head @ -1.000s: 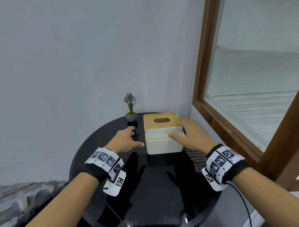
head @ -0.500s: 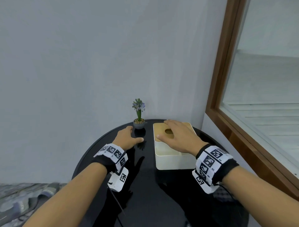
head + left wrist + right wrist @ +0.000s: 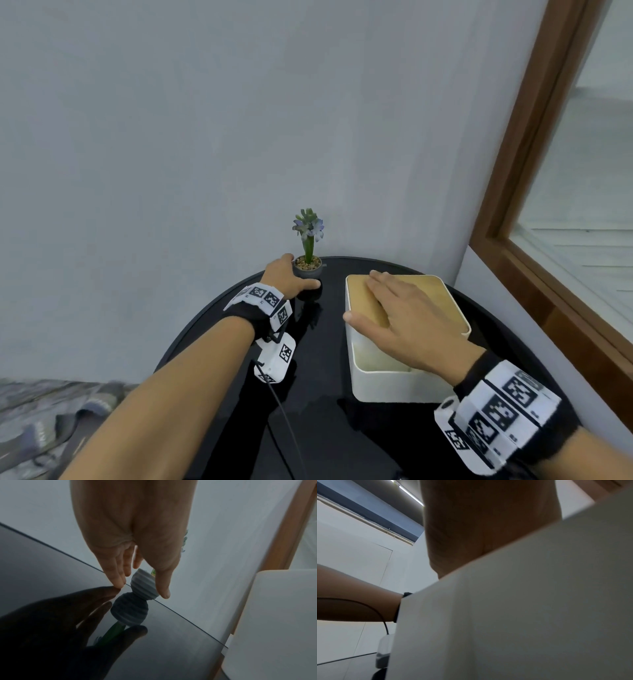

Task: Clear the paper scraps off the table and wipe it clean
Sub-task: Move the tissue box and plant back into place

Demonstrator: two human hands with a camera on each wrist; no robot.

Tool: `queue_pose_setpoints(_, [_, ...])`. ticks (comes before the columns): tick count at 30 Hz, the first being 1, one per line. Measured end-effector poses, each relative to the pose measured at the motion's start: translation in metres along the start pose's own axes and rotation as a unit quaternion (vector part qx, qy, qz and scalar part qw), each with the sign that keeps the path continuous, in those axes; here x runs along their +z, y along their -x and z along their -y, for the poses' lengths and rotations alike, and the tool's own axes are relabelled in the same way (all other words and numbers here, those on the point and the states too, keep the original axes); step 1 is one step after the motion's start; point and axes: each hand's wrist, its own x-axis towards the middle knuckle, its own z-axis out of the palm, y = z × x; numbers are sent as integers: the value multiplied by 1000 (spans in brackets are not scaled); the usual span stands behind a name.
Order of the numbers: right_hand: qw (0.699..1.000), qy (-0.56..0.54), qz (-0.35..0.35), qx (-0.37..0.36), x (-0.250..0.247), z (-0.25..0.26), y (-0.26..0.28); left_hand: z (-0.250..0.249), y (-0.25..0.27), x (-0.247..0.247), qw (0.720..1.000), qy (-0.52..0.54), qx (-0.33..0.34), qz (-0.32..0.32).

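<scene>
Head high, wrists low — shared table [image 3: 329, 377]

Right hand [image 3: 488, 520] above white box [image 3: 522, 608]
</scene>
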Motion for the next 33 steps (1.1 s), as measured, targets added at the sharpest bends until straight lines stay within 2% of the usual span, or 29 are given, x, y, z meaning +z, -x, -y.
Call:
queue_pose_setpoints(13, [1000, 16, -13, -5, 3, 1, 2, 7, -17, 9, 998, 48, 3, -36])
queue_pose_setpoints(17, [1000, 25, -7, -6, 2, 2, 22, 8, 9, 12, 999, 46, 7, -22])
queue_pose_setpoints(24, [1000, 17, -12, -8, 6, -3, -4, 19, 21, 0, 998, 59, 16, -17])
queue_pose_setpoints(33, [998, 54, -32, -21, -2, 4, 9, 21, 84, -2, 998, 46, 38, 24])
